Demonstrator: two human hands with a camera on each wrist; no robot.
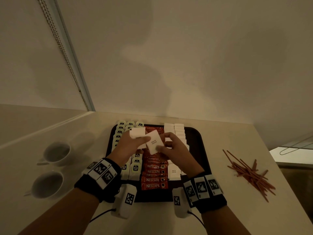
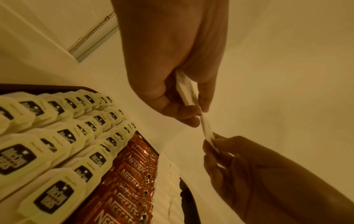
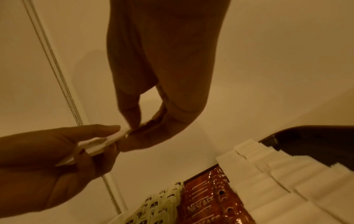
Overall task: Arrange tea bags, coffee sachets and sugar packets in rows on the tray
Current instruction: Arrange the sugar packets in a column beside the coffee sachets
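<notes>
Hands are meeting above the dark tray [image 1: 199, 146]. Your left hand [image 1: 130, 143] is gripping a small stack of sugar packets [image 1: 137, 133], thumb curled over them. Your right hand [image 1: 172, 148] is pinching one white sugar packet [image 1: 154, 144] between thumb and fingertips [image 3: 132, 118]. Under them, the tray is holding tea bags [image 2: 63, 136] left, coffee sachets [image 1: 155, 173] in the centre, sugar rows [image 3: 287, 171] right.

Both forearms reach forward, wrists banded. The left hand [image 1: 129, 144] and right hand [image 1: 172, 148] meet at mid-air, fingertips [image 3: 132, 121] pinching, thumbs on top.
</notes>
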